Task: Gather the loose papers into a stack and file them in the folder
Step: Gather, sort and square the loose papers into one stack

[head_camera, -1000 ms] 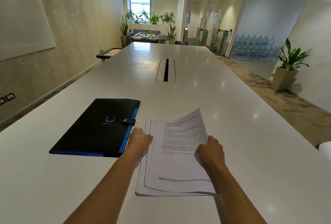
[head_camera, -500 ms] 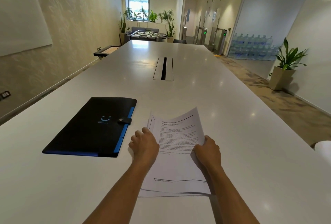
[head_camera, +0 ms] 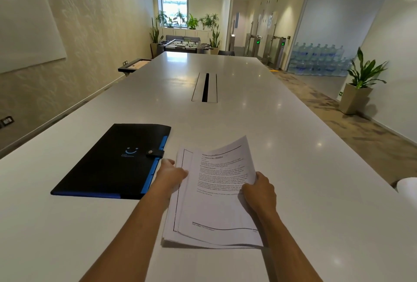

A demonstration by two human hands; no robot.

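Observation:
A stack of white printed papers [head_camera: 214, 205] sits in front of me, its sheets slightly fanned and its far right corner curling up. My left hand [head_camera: 170, 174] grips the stack's left edge. My right hand [head_camera: 259, 189] holds the right edge, thumb on the top sheet. A black folder [head_camera: 112, 164] with a blue spine edge and a snapped strap lies closed and flat on the table to the left of the papers, just beside my left hand.
The long white table [head_camera: 225, 119] runs away from me, with a cable slot [head_camera: 205, 87] in its middle. A white rounded object [head_camera: 408, 184] shows at the table's right edge. A potted plant [head_camera: 358, 85] stands on the floor to the right.
My left hand has slid from on top of the papers to their left edge. The stack has lifted a little and its sheets sit more closely together.

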